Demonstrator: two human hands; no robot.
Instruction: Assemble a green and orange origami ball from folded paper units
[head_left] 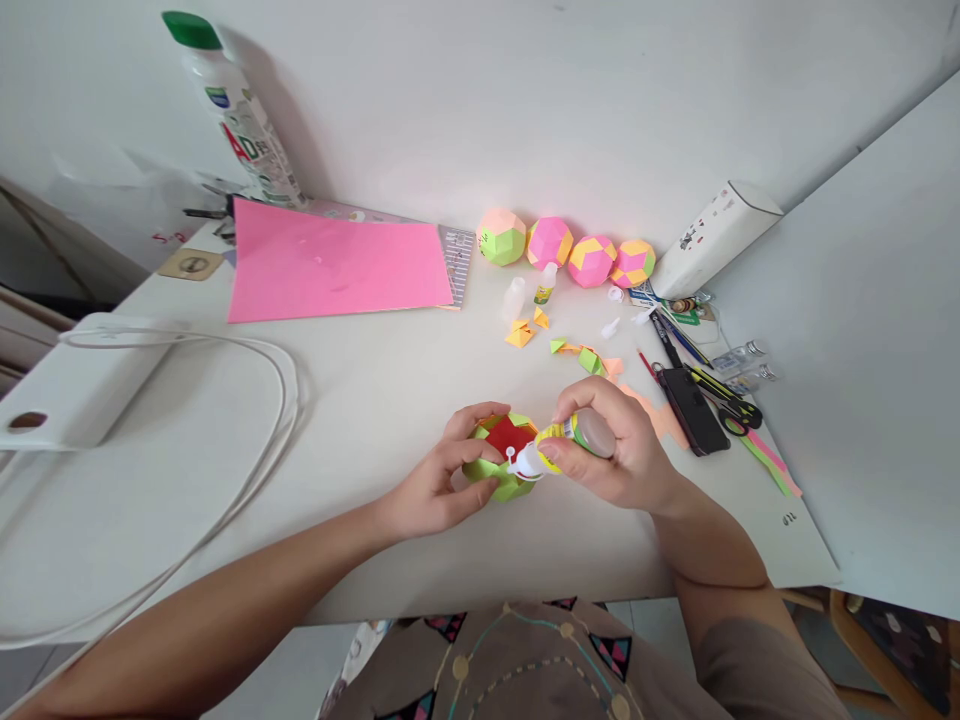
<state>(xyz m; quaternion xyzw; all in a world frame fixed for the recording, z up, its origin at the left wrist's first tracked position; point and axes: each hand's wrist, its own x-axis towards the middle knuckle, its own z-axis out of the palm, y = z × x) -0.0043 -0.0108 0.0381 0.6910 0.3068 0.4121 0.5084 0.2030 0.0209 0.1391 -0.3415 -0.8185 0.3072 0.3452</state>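
Observation:
My left hand (435, 480) is closed around a partly built paper ball (504, 452) of green pieces with a red face on top, steadying it on the white table (360, 420). My right hand (611, 450) grips a small glue bottle (570, 440) laid sideways, its white nozzle touching the ball's top edge. Several finished paper balls (566, 250) in pink, yellow and green stand in a row by the wall. Loose folded paper pieces (559, 340) in yellow, green and orange lie between that row and my hands.
A pink sheet (337, 265) lies at the back left on a cutting mat, a green-capped spray bottle (236, 115) behind it. A white box (75, 385) and cable (255, 460) lie left. A phone (690, 410), scissors (739, 415), pens and a white power strip (716, 240) sit right.

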